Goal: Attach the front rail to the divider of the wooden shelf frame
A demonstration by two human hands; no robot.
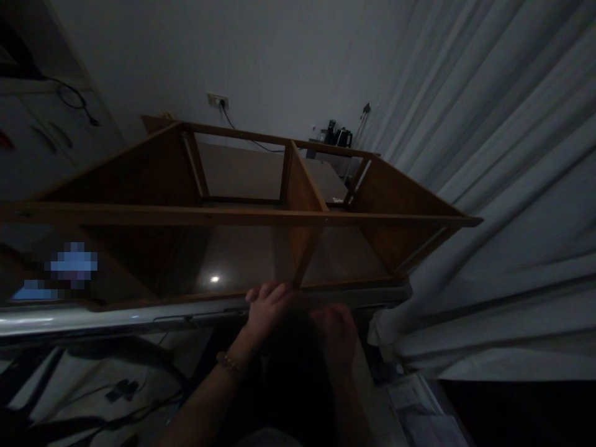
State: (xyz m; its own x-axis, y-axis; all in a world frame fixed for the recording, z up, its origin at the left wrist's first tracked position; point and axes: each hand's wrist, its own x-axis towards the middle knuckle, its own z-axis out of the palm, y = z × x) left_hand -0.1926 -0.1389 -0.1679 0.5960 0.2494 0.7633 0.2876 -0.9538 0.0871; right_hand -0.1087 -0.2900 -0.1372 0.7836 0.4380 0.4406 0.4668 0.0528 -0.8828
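Observation:
A brown wooden cabinet frame (242, 216) lies on a glossy table, open side up, with a middle divider (302, 186) splitting it in two bays. My left hand (267, 307), a bead bracelet on its wrist, curls its fingers over the frame's near bottom rail just below the divider. Just to the right of it sits my right hand (338, 335), dim and low against the table's edge; its fingers are too dark to read. What it touches cannot be made out.
The table's silvery front edge (116, 316) runs across the view. White curtains (503, 186) hang close on the right. A wall socket with a cable (218, 100) and small dark items (338, 136) sit behind the frame. Cables (116, 391) lie on the floor at lower left.

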